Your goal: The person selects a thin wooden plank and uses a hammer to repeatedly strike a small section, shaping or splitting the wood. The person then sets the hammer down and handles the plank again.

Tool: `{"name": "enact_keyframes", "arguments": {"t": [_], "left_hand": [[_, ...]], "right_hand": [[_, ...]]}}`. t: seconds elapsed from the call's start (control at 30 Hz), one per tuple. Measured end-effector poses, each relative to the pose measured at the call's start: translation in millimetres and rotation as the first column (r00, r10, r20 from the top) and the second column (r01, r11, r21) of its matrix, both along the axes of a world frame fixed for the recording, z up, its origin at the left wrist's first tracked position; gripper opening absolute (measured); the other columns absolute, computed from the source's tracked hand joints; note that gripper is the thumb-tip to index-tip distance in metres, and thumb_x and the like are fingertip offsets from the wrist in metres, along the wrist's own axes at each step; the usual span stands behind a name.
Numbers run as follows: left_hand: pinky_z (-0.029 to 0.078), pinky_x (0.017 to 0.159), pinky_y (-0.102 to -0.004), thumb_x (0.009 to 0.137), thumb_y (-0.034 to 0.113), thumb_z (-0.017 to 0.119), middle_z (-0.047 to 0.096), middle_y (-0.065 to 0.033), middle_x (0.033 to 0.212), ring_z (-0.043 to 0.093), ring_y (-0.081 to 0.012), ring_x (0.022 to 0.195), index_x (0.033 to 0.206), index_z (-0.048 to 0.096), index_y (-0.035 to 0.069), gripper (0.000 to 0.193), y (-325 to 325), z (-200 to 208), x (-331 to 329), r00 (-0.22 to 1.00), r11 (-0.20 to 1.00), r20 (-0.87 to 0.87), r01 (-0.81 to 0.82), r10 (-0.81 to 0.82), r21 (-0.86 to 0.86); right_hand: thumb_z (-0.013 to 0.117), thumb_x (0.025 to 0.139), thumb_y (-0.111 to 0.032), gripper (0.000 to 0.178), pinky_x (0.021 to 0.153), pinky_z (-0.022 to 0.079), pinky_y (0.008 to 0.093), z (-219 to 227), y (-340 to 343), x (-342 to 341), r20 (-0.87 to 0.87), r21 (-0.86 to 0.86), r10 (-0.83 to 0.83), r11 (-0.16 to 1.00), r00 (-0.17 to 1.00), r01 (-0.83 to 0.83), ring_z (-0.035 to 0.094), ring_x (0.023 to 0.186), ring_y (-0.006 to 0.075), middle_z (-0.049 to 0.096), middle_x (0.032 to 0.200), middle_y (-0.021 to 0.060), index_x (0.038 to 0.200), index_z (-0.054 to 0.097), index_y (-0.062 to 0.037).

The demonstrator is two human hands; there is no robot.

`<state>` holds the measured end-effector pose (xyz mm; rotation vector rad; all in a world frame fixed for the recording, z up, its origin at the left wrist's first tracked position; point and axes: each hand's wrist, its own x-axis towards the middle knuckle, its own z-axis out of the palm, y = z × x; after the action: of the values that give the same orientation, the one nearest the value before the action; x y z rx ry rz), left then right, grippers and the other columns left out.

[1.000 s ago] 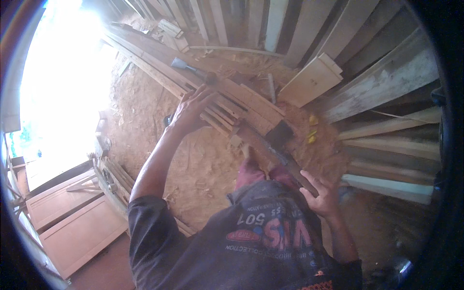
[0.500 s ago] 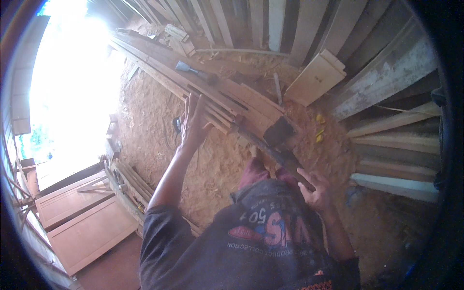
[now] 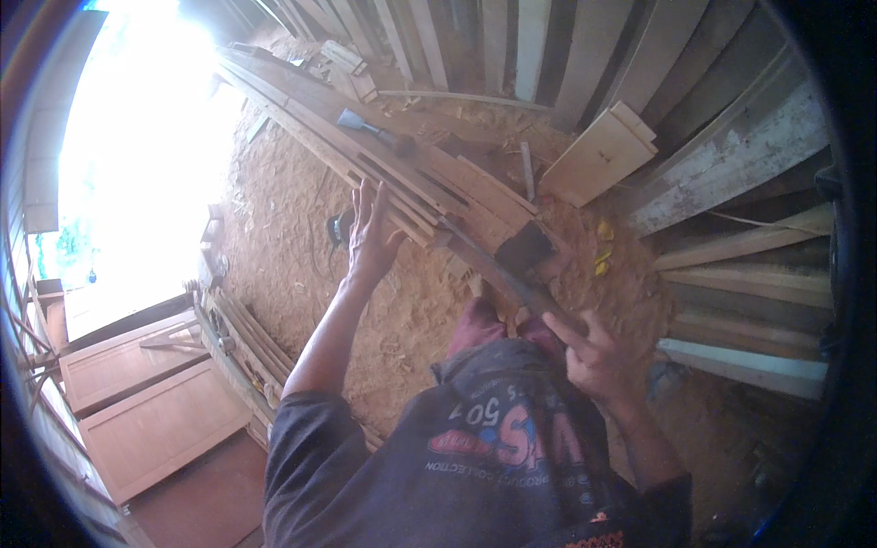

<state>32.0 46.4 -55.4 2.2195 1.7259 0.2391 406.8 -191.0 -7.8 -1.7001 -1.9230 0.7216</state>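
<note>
My left hand (image 3: 370, 239) rests flat with its fingers stretched out against the near edge of several long wooden strips (image 3: 402, 217), close to their cut ends. In my right hand (image 3: 596, 361) is the handle end of what looks like a handsaw (image 3: 505, 281), its long dark blade narrowing away from me. The blade's far end meets the ends of the strips; its teeth are too blurred to see. Beneath the strips runs a long wooden bench (image 3: 489, 215). On its near right end sits a dark block-like thing (image 3: 525, 248).
A chisel-like tool with a pale blue handle (image 3: 350, 120) lies on the bench. Boards (image 3: 585, 55) lean along the far and right walls. A pale panel (image 3: 598, 155) and a yellow item (image 3: 603, 247) lie right of the bench. Panelled doors (image 3: 164, 429) stand at left.
My right hand has moved slightly forward and left, pushing the saw toward the strips. My left hand stays against the wood, shifted only a little in the view.
</note>
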Motion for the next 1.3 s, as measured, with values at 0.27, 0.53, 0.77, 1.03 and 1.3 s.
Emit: {"name": "enact_keyframes", "arguments": {"t": [0.27, 0.53, 0.77, 1.03, 1.3], "left_hand": [[0.031, 0.129, -0.0528, 0.082, 0.013, 0.088, 0.010, -0.0153, 0.178, 0.012, -0.0406, 0.163, 0.170, 0.026, 0.027, 0.108, 3.7, 7.6, 1.6, 1.000, 0.997, 0.000, -0.031, 0.031, -0.073], [0.030, 0.128, -0.0532, 0.078, 0.024, 0.092, 0.017, -0.0164, 0.177, 0.016, -0.0420, 0.163, 0.169, 0.030, 0.023, 0.110, 0.7, 12.4, -7.1, 0.998, 0.999, 0.045, 0.038, -0.038, 0.005], [0.022, 0.127, -0.0617, 0.065, 0.050, 0.096, 0.000, -0.0197, 0.179, 0.007, -0.0436, 0.164, 0.172, 0.017, 0.022, 0.136, 91.3, 31.8, -68.4, 0.978, 0.989, -0.159, 0.141, -0.132, 0.044], [0.023, 0.128, -0.0560, 0.063, 0.038, 0.093, 0.035, -0.0142, 0.170, 0.027, -0.0362, 0.160, 0.165, 0.037, 0.020, 0.118, 220.5, 16.4, -107.5, 0.823, 0.827, -0.100, 0.562, -0.559, 0.010], [0.027, 0.125, -0.0537, 0.064, 0.037, 0.092, 0.054, -0.0123, 0.153, 0.043, -0.0338, 0.149, 0.154, 0.052, 0.020, 0.100, 223.7, 4.8, -110.0, 0.844, 0.843, -0.013, 0.536, -0.536, 0.051]], "right_hand": [[0.064, 0.087, 0.000, 0.066, 0.074, 0.060, 0.0509, 19.9, 65.0, -42.1, -0.209, 0.076, 0.048, 0.997, 0.977, -0.033, 0.069, 0.089, 0.0457, 0.061, 0.115, 0.0248, 0.150, 0.061, -0.0219], [0.077, 0.084, -0.003, 0.062, 0.070, 0.057, 0.0479, 47.3, 93.1, -61.0, -0.075, -0.092, 0.031, 0.995, 0.997, -0.038, 0.068, 0.084, 0.0376, 0.062, 0.105, 0.0160, 0.142, 0.068, -0.0212], [0.086, 0.077, -0.005, 0.054, 0.062, 0.052, 0.0405, 111.8, 79.0, -39.4, 0.013, -0.138, -0.054, 0.989, 0.998, 0.056, 0.062, 0.072, 0.0293, 0.057, 0.087, 0.0134, 0.128, 0.078, -0.0167], [0.085, 0.077, -0.011, 0.046, 0.058, 0.052, 0.0408, 249.1, 201.5, -177.7, 0.542, -0.400, -0.007, 0.877, 0.840, 0.266, 0.065, 0.070, 0.0278, 0.059, 0.089, 0.0110, 0.122, 0.080, -0.0176], [0.084, 0.081, -0.017, 0.045, 0.060, 0.054, 0.0420, 227.9, 214.8, -187.9, 0.668, -0.409, 0.107, 0.879, 0.737, 0.244, 0.066, 0.072, 0.0302, 0.061, 0.089, 0.0107, 0.125, 0.079, -0.0233]]}}
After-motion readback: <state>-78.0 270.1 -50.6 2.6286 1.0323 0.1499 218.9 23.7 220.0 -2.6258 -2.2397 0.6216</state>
